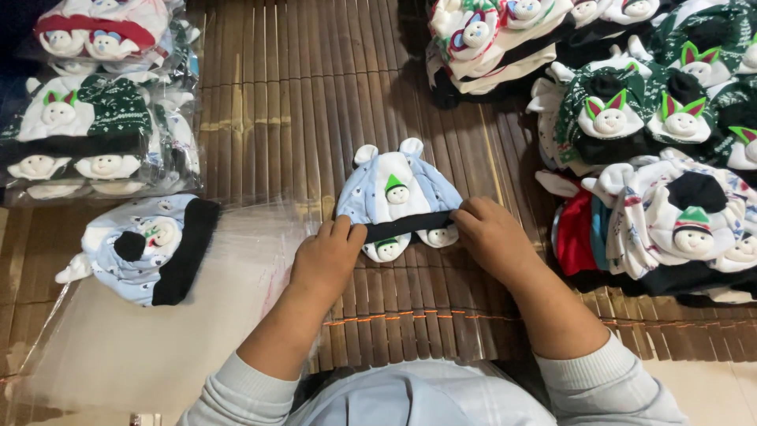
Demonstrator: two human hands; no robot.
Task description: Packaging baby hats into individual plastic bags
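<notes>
A light blue and white baby hat [398, 188] with two small ears, a little snowman face and a black band lies flat on the bamboo mat [315, 102]. My left hand [327, 256] grips the left end of its black band. My right hand [489, 233] pinches the band's right end. Two small white figure faces poke out below the band between my hands. To the left, another light blue hat [150, 248] with a black cuff and black pompom lies on a clear plastic bag [158, 339].
Bagged stacks of similar hats [95, 118] sit at the back left. Loose piles of green, red, white and black hats [654, 158] fill the right side. The mat's front edge meets a pale floor [710, 386] at lower right.
</notes>
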